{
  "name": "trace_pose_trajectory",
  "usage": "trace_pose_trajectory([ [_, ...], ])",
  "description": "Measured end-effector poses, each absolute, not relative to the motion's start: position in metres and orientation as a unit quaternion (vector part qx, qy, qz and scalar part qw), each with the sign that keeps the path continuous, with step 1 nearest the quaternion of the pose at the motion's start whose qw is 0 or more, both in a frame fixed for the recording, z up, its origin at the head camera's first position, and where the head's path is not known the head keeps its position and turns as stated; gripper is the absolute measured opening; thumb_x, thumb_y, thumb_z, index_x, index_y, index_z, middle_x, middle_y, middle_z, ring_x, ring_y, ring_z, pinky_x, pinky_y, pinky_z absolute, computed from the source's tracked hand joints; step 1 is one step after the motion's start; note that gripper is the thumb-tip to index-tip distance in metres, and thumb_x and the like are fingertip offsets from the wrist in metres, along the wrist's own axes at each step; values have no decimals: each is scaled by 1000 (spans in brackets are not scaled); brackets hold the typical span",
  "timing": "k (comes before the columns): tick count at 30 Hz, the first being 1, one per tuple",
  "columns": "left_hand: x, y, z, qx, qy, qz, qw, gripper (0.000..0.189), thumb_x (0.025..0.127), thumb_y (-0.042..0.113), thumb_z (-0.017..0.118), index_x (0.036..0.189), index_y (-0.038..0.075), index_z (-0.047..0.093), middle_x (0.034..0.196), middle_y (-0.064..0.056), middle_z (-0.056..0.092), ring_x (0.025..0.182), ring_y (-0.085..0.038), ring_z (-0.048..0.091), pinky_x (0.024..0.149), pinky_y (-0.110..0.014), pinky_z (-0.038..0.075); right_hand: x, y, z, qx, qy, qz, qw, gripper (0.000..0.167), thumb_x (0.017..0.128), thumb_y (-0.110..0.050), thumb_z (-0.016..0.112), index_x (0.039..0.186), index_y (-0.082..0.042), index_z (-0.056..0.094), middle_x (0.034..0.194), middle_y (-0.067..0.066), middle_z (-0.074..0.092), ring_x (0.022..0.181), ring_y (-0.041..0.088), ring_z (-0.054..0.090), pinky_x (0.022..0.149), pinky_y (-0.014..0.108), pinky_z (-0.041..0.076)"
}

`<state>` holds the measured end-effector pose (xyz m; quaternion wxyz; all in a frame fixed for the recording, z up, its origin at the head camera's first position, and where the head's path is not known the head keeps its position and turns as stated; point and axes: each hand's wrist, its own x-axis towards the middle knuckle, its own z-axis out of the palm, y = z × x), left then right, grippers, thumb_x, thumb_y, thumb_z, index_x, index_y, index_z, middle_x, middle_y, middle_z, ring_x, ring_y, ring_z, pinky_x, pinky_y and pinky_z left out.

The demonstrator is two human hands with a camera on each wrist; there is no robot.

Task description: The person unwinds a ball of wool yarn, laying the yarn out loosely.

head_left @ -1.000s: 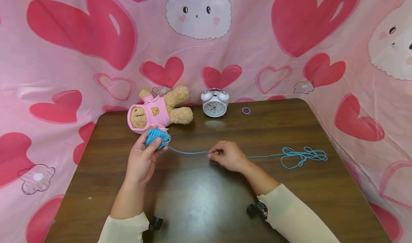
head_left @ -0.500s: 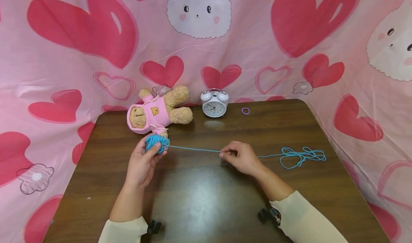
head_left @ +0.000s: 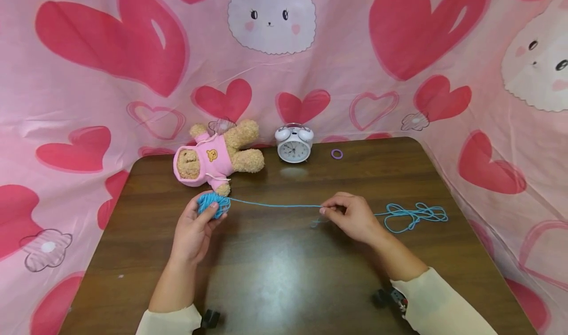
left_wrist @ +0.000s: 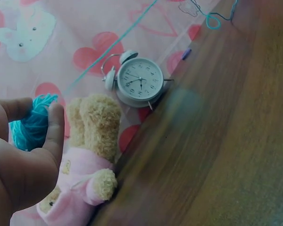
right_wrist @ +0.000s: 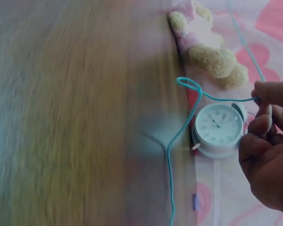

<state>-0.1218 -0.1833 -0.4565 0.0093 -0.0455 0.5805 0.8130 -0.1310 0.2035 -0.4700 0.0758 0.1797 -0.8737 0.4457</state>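
A ball of blue yarn sits in my left hand, gripped between thumb and fingers; the left wrist view shows the wound yarn between them. From the ball a single strand runs nearly straight across to my right hand, which pinches it between thumb and forefinger. Past the right hand the strand dips in a small loop. It trails on to a loose, looped heap of yarn lying on the table at the right.
Behind the left hand a teddy bear in a pink hoodie lies on its back. A white twin-bell alarm clock stands at the table's back edge, with a purple ring to its right. A pink heart-print cloth hangs behind the wooden table.
My right hand has moved to the right with the strand pinched, so the stretch between the hands is longer. The left hand has dropped slightly toward me with the ball.
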Motion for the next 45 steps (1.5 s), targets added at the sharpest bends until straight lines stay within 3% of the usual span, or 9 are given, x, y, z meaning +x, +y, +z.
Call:
trace_pose_trajectory([
  [6, -121, -187, -461, -48, 577, 816, 5, 32, 104, 9, 63, 134, 9, 52, 111, -4, 65, 91, -14, 72, 87, -30, 61, -126, 219, -470, 175, -877, 437, 91, 5, 90, -15, 82, 94, -18, 81, 79, -12, 63, 67, 10, 54, 58, 23, 45],
  [13, -119, -190, -462, -51, 574, 818, 1, 39, 104, 8, 62, 139, 0, 44, 106, -3, 67, 88, -13, 72, 85, -28, 60, -119, 236, -468, 161, -881, 433, 98, 9, 90, -13, 83, 93, -21, 80, 80, -12, 64, 69, 10, 55, 58, 22, 45],
  [24, -119, -196, -463, -57, 573, 817, 5, 35, 104, 11, 63, 136, 7, 48, 105, -3, 66, 88, -14, 72, 90, -30, 60, -112, 266, -465, 130, -894, 413, 113, 6, 91, -13, 81, 94, -18, 80, 81, -10, 65, 69, 9, 53, 57, 21, 43],
  [31, -120, -199, -462, -60, 570, 819, 0, 47, 104, 12, 63, 142, -2, 41, 104, -2, 67, 88, -14, 72, 88, -30, 60, -110, 281, -456, 118, -899, 400, 133, 6, 91, -12, 81, 93, -17, 80, 79, -8, 66, 68, 7, 53, 57, 18, 42],
  [38, -120, -202, -462, -62, 561, 825, -10, 34, 104, 10, 62, 135, 5, 50, 105, -2, 67, 87, -14, 71, 88, -30, 60, -104, 300, -452, 75, -909, 390, 123, 3, 92, -16, 80, 95, -18, 81, 80, -6, 67, 70, 8, 53, 58, 19, 42],
  [45, -119, -204, -462, -64, 555, 829, -15, 37, 105, 10, 62, 137, 1, 46, 103, -1, 68, 86, -12, 72, 84, -28, 60, -100, 319, -452, 40, -916, 382, 112, 4, 95, -20, 78, 97, -17, 80, 81, -6, 67, 72, 8, 52, 58, 21, 41],
])
